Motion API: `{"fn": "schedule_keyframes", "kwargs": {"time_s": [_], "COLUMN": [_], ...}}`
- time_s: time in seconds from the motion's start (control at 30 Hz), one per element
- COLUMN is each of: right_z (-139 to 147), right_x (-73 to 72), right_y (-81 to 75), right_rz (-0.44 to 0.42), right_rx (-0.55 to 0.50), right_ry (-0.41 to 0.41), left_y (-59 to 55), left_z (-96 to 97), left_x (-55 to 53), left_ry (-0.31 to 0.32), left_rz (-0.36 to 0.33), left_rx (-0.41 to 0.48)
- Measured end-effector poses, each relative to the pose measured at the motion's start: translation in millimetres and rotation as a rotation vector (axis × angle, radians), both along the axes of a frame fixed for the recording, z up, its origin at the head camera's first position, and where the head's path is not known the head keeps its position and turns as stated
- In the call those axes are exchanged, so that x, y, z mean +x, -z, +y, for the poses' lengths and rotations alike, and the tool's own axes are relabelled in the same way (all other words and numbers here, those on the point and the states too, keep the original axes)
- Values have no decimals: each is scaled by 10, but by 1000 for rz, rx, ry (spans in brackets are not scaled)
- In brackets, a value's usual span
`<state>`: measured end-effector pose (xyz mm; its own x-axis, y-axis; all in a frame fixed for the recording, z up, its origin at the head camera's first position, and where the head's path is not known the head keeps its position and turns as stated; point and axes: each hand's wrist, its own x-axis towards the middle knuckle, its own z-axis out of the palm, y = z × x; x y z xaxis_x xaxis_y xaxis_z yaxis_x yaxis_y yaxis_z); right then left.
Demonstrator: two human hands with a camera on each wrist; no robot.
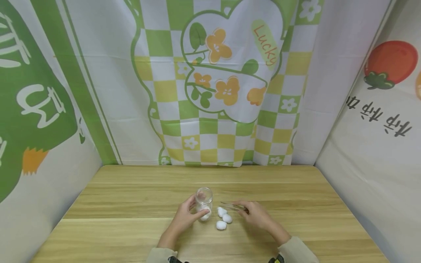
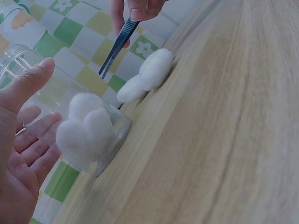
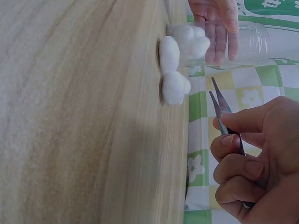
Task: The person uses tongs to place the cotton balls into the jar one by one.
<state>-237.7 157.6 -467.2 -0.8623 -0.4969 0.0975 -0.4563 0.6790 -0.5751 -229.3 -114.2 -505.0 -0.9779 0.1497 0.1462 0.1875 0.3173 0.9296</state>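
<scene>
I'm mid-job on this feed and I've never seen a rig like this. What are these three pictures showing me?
There is no machine here: you are watching a person's two bare hands. The widest picture comes from a camera worn on the head, looking forward and down. The other two come from cameras on the wrists, so the table looks tipped sideways in them.

On the wooden table stands a clear jar with white, cotton-like balls inside. Three more balls lie beside it. The left hand is around the jar. The right hand holds tweezers; their tips are apart, with nothing between them.
</scene>
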Motion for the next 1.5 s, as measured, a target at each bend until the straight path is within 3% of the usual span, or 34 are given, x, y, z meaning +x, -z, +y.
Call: {"fn": "schedule_keyframes", "kwargs": {"time_s": [0.67,1.1,1.5], "right_z": [-19,-12,-61], "right_x": [16,39,41], "right_y": [10,29,76], "right_rz": [3,51,-23], "right_rx": [76,118,116], "right_ry": [36,-2,-14], "left_y": [-51,-50,-18], "left_z": [25,14,-4], "left_x": [8,13,18], "left_ry": [-8,-5,12], "left_rz": [-16,-18,-17], "left_rx": [31,30,9]}}
